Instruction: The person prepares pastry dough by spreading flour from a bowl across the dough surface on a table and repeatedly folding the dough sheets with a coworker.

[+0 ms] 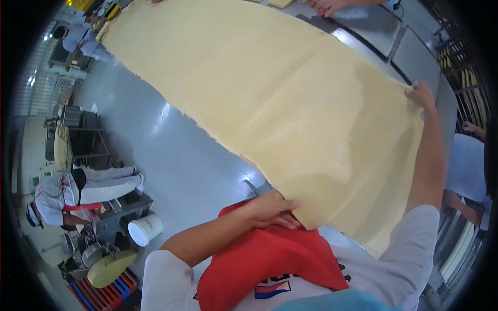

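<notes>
A large, thin sheet of pale yellow dough (249,78) stretches from close to my body to the far upper left. My left hand (277,210) pinches its near corner between thumb and fingers, just in front of my red apron (259,259). Out at the right, my right hand (421,95) grips the sheet's other edge beside the metal table. Between both hands the dough hangs with soft folds and shadows. Its left edge is ragged and hangs over the floor.
Grey metal table (415,49) lies along the right, with another person's hand (328,6) at its far side. A co-worker (59,194) bends over equipment at left near a white bucket (145,229). Another person (469,166) stands at right. Racks (467,78) stand behind.
</notes>
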The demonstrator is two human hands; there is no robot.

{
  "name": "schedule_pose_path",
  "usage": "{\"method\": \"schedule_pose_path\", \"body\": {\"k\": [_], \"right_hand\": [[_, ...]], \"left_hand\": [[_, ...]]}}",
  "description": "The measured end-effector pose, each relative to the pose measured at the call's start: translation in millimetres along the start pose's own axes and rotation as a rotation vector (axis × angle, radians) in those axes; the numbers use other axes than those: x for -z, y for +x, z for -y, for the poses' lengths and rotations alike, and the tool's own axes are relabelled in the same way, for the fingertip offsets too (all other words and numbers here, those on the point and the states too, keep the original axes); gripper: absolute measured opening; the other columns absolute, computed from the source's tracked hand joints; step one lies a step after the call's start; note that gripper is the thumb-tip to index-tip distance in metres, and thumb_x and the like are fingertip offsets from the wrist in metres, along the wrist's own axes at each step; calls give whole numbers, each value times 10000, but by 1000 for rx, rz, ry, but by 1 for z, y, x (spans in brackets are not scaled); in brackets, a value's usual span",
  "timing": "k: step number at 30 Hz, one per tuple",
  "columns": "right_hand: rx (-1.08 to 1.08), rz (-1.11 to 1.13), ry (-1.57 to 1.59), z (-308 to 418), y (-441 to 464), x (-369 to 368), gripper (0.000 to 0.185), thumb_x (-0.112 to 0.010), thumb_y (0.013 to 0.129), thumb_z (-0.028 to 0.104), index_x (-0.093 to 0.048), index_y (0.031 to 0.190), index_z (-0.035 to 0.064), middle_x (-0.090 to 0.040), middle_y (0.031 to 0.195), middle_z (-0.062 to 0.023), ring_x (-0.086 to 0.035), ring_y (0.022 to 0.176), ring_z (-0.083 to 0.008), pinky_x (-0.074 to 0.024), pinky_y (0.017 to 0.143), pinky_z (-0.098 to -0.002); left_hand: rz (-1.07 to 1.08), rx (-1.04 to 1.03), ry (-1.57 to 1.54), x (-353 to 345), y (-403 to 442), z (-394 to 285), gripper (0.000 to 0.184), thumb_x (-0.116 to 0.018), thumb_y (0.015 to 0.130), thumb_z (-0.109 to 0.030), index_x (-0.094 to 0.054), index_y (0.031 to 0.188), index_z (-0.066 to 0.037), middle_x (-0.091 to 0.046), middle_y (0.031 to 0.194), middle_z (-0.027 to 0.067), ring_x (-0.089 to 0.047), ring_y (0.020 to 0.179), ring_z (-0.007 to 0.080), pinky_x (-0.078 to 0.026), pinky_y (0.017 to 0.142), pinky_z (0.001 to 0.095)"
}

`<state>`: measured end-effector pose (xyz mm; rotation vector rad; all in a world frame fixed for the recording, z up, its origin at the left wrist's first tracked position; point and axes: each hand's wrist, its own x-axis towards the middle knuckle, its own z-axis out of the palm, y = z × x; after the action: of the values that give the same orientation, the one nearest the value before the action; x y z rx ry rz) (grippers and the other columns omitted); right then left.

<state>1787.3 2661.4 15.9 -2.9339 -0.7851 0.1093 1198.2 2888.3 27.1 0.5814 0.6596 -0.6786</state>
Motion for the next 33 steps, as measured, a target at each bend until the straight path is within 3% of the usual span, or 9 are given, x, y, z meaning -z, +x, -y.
{"method": "schedule_pose_path", "body": {"k": [4, 8, 12, 16, 18, 22, 28, 30, 33], "right_hand": [[296, -196, -46, 89, -14, -66, 479, -611, 895, 319, -535, 1280, 44, -496, 1395, -147, -459, 1299, -304, -377, 1076, -422], [745, -215, 36, 256, -34, -103, 579, -500, 944, 410, -428, 1423, 94, -387, 1499, -125, -308, 1414, -286, -232, 1164, -445], [673, -4, 30, 318, -55, -108, 589, -427, 964, 434, -373, 1465, 130, -309, 1551, -78, -226, 1452, -271, -162, 1175, -503], [518, -55, -43, 325, -82, -119, 586, -418, 969, 400, -318, 1488, 147, -248, 1579, -44, -169, 1471, -278, -107, 1167, -561], [742, 18, 57, 337, -131, -125, 593, -429, 964, 406, -322, 1485, 142, -264, 1571, -51, -167, 1471, -280, -112, 1168, -561], [989, -36, 14, 382, -243, -135, 590, -457, 956, 394, -321, 1490, 184, -261, 1570, -41, -192, 1462, -285, -133, 1166, -560], [1215, 187, 79, 397, -262, -127, 583, -427, 963, 405, -318, 1493, 187, -253, 1577, -32, -172, 1468, -292, -110, 1162, -588], [1107, -46, 97, 402, -234, -135, 579, -384, 976, 439, -334, 1489, 175, -257, 1575, -30, -179, 1468, -273, -130, 1150, -609], [923, 6, 100, 425, -245, -120, 578, -442, 948, 401, -371, 1459, 140, -280, 1562, -75, -185, 1465, -291, -113, 1133, -648]], "left_hand": [[-732, -345, 567, 87, -41, 3, 282, -579, 927, -244, -644, 1053, 0, -681, 802, 160, -683, 720, 247, -549, 598, 340], [-1258, -1127, 1419, 93, -14, -53, 397, -596, 897, -235, -555, 1240, -40, -600, 1192, 204, -568, 1113, 362, -439, 943, 477], [-1199, -789, 1880, 63, 47, -57, 709, -540, 916, -417, -315, 1468, -34, -267, 1541, 187, -197, 1440, 373, -158, 1153, 550], [-1086, -938, 1796, 81, 28, -27, 680, -442, 937, -489, -334, 1474, -86, -304, 1530, 168, -228, 1429, 382, -168, 1144, 579], [-1317, -665, 1863, 109, 3, -35, 630, -431, 952, -468, -342, 1480, -136, -289, 1543, 150, -219, 1433, 384, -153, 1136, 606], [-1726, -715, 1713, 196, -9, -50, 572, -408, 982, -433, -340, 1483, -166, -271, 1552, 149, -221, 1425, 409, -193, 1123, 592], [-1712, -789, 1266, 205, 0, -49, 614, -402, 1002, -366, -257, 1495, -29, -162, 1577, 205, -136, 1451, 405, -110, 1170, 519], [-1503, -1179, 881, 205, 4, -33, 596, -409, 1010, -317, -260, 1472, 29, -134, 1568, 248, -118, 1459, 390, -102, 1182, 455], [-1331, -1055, 425, 168, 2, 18, 506, -391, 1020, -323, -354, 1372, 39, -396, 1395, 228, -397, 1292, 310, -331, 1057, 393]]}}
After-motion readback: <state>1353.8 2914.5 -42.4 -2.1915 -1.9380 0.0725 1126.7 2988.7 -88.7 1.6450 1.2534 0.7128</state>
